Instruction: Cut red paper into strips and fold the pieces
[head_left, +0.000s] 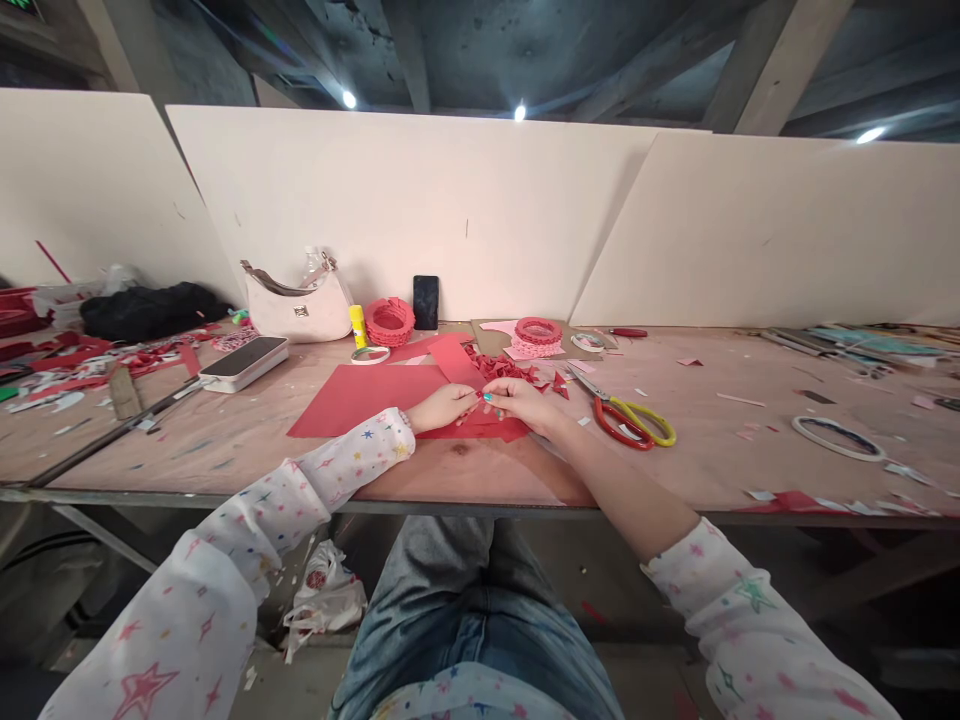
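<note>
My left hand (444, 407) and my right hand (523, 403) meet fingertip to fingertip above red paper. The fingers of both are pinched together, and what they hold is too small to make out. Under and left of them lies a large red sheet (349, 398), with a smaller red strip (455, 360) behind. A pile of small folded red pieces (504, 367) sits just beyond my fingers. To the right of my right hand rest scissors (637, 420) with red and yellow handles.
Behind stand red paper rings (389, 321), a yellow glue stick (358, 326), a black phone (425, 302), a pink bag (296, 308) and more stacked rings (538, 337). A white-edged case (245, 364) lies left, a white ring (838, 438) right. The table's front edge is near my forearms.
</note>
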